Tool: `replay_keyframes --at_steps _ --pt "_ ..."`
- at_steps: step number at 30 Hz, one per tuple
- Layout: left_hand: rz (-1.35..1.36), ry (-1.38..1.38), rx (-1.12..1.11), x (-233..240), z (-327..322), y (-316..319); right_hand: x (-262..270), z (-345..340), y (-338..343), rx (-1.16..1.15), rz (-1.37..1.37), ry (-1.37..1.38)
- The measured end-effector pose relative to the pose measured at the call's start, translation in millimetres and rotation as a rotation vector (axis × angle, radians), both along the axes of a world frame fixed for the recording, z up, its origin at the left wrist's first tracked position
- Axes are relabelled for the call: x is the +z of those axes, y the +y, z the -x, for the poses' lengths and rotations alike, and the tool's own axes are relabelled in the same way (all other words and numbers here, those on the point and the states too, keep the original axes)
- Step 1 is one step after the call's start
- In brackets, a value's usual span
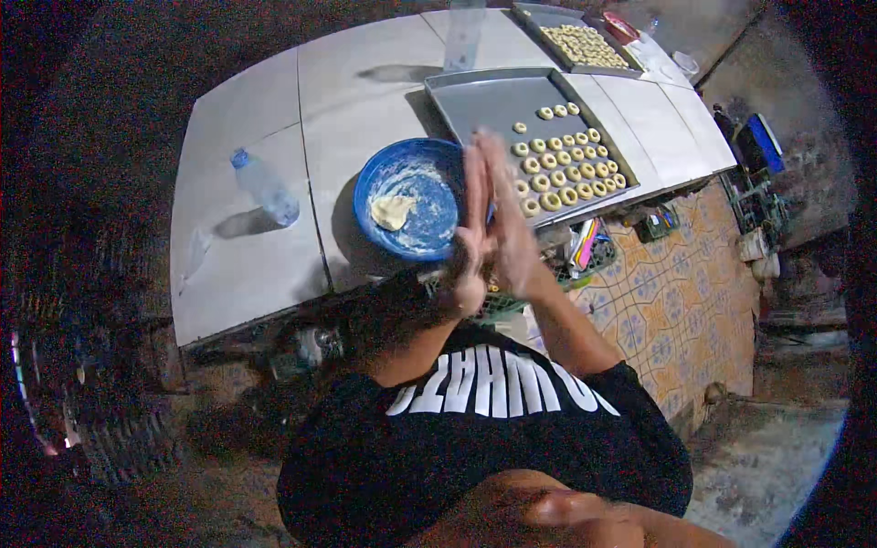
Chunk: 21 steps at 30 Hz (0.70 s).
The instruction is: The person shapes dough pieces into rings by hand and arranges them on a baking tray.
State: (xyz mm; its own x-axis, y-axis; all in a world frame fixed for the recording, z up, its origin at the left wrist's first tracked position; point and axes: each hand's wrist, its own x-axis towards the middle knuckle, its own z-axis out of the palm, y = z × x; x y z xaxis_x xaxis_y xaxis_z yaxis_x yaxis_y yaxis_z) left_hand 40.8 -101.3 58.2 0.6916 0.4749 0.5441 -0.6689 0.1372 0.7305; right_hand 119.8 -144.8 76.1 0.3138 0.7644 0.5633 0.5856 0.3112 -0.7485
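My left hand (pixel 471 212) and my right hand (pixel 510 226) are pressed palm to palm, fingers pointing away from me, slightly blurred. Whatever lies between the palms is hidden. Just left of them stands a blue plastic bowl (pixel 444 240), its inside smeared with flour, with a lump of pale dough (pixel 392 212) on its left side. My fingers overlap the near left part of a grey metal baking tray (pixel 486 103). Rows of small dough rings (pixel 572 173) lie on the tray's right part, with a few others above them.
A clear plastic bottle (pixel 267 188) with a blue cap stands on the white tiled table (pixel 370 103). A second tray (pixel 534 31) full of small dough pieces sits at the far right, near a red item (pixel 621 29). Below the table edge is a green crate (pixel 596 257) holding packages.
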Motion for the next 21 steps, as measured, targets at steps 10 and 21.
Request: replay_keyframes --at_steps 10,21 --pt "-0.187 -0.118 0.295 32.0 -5.5 22.5 14.6 -10.5 23.9 0.091 -0.102 -0.035" --pt "-0.137 -0.278 0.362 25.0 5.4 29.5 26.2 -4.6 36.2 0.124 -0.275 -0.055"
